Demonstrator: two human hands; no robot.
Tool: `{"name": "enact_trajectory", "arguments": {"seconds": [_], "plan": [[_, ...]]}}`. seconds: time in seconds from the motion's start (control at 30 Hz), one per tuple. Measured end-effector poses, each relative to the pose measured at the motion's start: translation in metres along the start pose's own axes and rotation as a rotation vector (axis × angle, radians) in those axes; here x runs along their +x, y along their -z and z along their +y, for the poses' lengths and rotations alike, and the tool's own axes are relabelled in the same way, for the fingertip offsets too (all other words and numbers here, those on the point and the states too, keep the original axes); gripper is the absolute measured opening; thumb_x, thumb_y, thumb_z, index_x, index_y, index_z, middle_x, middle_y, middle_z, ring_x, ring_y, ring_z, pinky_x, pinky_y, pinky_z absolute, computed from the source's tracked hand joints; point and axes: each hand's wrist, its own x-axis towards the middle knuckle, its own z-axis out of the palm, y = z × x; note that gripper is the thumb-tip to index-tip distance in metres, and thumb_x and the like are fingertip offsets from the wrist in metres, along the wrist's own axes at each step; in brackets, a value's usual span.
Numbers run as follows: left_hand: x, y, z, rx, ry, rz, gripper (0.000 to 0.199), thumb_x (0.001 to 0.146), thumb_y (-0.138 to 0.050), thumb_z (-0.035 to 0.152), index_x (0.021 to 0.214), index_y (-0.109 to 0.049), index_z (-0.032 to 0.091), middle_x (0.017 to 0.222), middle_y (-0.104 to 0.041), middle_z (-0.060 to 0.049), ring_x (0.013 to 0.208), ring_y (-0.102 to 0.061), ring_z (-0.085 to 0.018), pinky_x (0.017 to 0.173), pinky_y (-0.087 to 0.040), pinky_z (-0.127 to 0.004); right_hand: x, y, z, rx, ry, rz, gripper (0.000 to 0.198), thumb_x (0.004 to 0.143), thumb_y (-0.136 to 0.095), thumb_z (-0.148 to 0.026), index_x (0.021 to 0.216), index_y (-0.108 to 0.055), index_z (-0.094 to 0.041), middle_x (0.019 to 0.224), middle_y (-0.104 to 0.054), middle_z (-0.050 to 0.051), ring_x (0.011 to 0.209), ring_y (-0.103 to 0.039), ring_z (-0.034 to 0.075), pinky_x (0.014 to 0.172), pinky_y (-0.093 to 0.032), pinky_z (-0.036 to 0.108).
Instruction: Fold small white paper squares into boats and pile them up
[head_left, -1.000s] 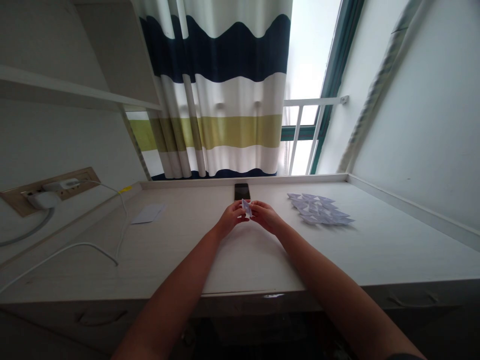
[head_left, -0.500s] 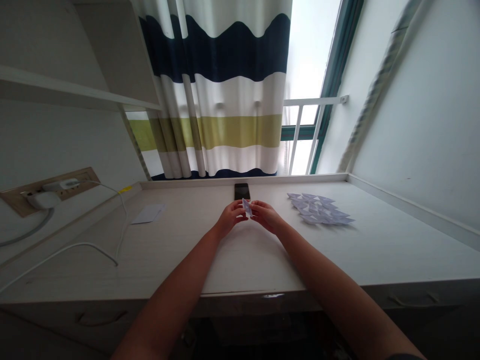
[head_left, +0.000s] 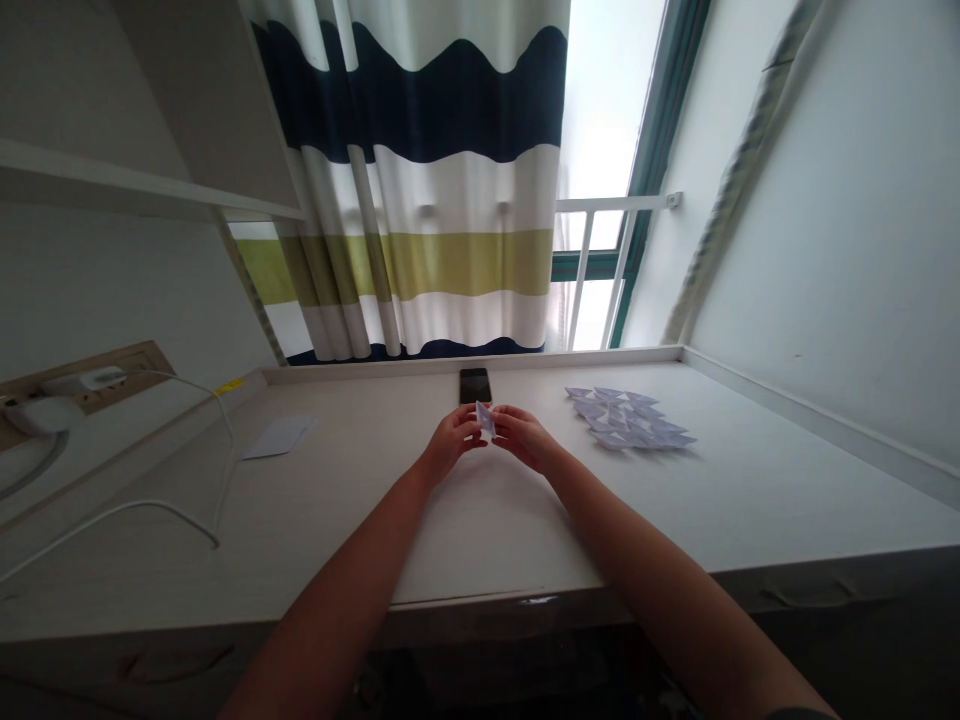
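A small folded piece of white paper (head_left: 485, 420) is held up between my two hands, above the middle of the desk. My left hand (head_left: 451, 440) pinches it from the left side. From the right, the fingers of my right hand (head_left: 521, 435) close on its other edge. Just behind the hands a dark phone (head_left: 475, 385) lies flat on the desk. Over to the right, several folded white paper pieces (head_left: 630, 418) are laid out in overlapping rows. A few flat white paper sheets (head_left: 277, 438) rest at the left.
The white desk (head_left: 337, 530) has a raised rim along its back. At the left, a white cable (head_left: 169, 503) runs from a wall socket strip (head_left: 112, 375) across the desktop. A striped curtain (head_left: 450, 200) hangs behind, beside a window with a white rail (head_left: 615, 203).
The whole view has shifted slightly, so the desk things appear a little further left. Both hands keep hold of the folded paper in nearly the same pose.
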Motion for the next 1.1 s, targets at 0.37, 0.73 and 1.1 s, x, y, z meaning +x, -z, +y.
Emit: {"name": "enact_trajectory", "arguments": {"seconds": [0.37, 0.73, 1.1], "plan": [[0.012, -0.007, 0.01, 0.113, 0.004, 0.138, 0.025, 0.068, -0.058, 0.036, 0.078, -0.058, 0.013, 0.07, -0.061, -0.003, 0.067, -0.058, -0.014, 0.069, -0.048, -0.034, -0.002, -0.005, -0.016, -0.145, -0.024, 0.094, 0.018, 0.063, -0.067, -0.031, 0.072, -0.058, -0.018, 0.07, -0.06, 0.001, 0.064, -0.057, 0.012, 0.065, -0.047, 0.029], [0.041, -0.031, 0.025, 0.201, 0.04, 0.161, 0.016, 0.066, -0.06, 0.027, 0.072, -0.058, 0.012, 0.065, -0.059, -0.003, 0.06, -0.057, -0.012, 0.066, -0.048, -0.033, 0.004, 0.019, -0.051, -0.341, 0.058, 0.247, 0.011, 0.061, -0.068, -0.021, 0.068, -0.063, -0.014, 0.062, -0.063, 0.005, 0.056, -0.057, 0.013, 0.062, -0.048, 0.031], [0.128, -0.138, -0.001, 0.431, 0.003, -0.058, 0.01, 0.062, -0.06, 0.023, 0.064, -0.057, 0.014, 0.06, -0.058, -0.005, 0.053, -0.053, -0.014, 0.053, -0.042, -0.028, -0.036, 0.133, -0.106, -0.596, 0.183, 0.575, 0.006, 0.056, -0.068, -0.016, 0.06, -0.064, -0.015, 0.054, -0.062, 0.004, 0.05, -0.057, 0.015, 0.055, -0.047, 0.031]]}}
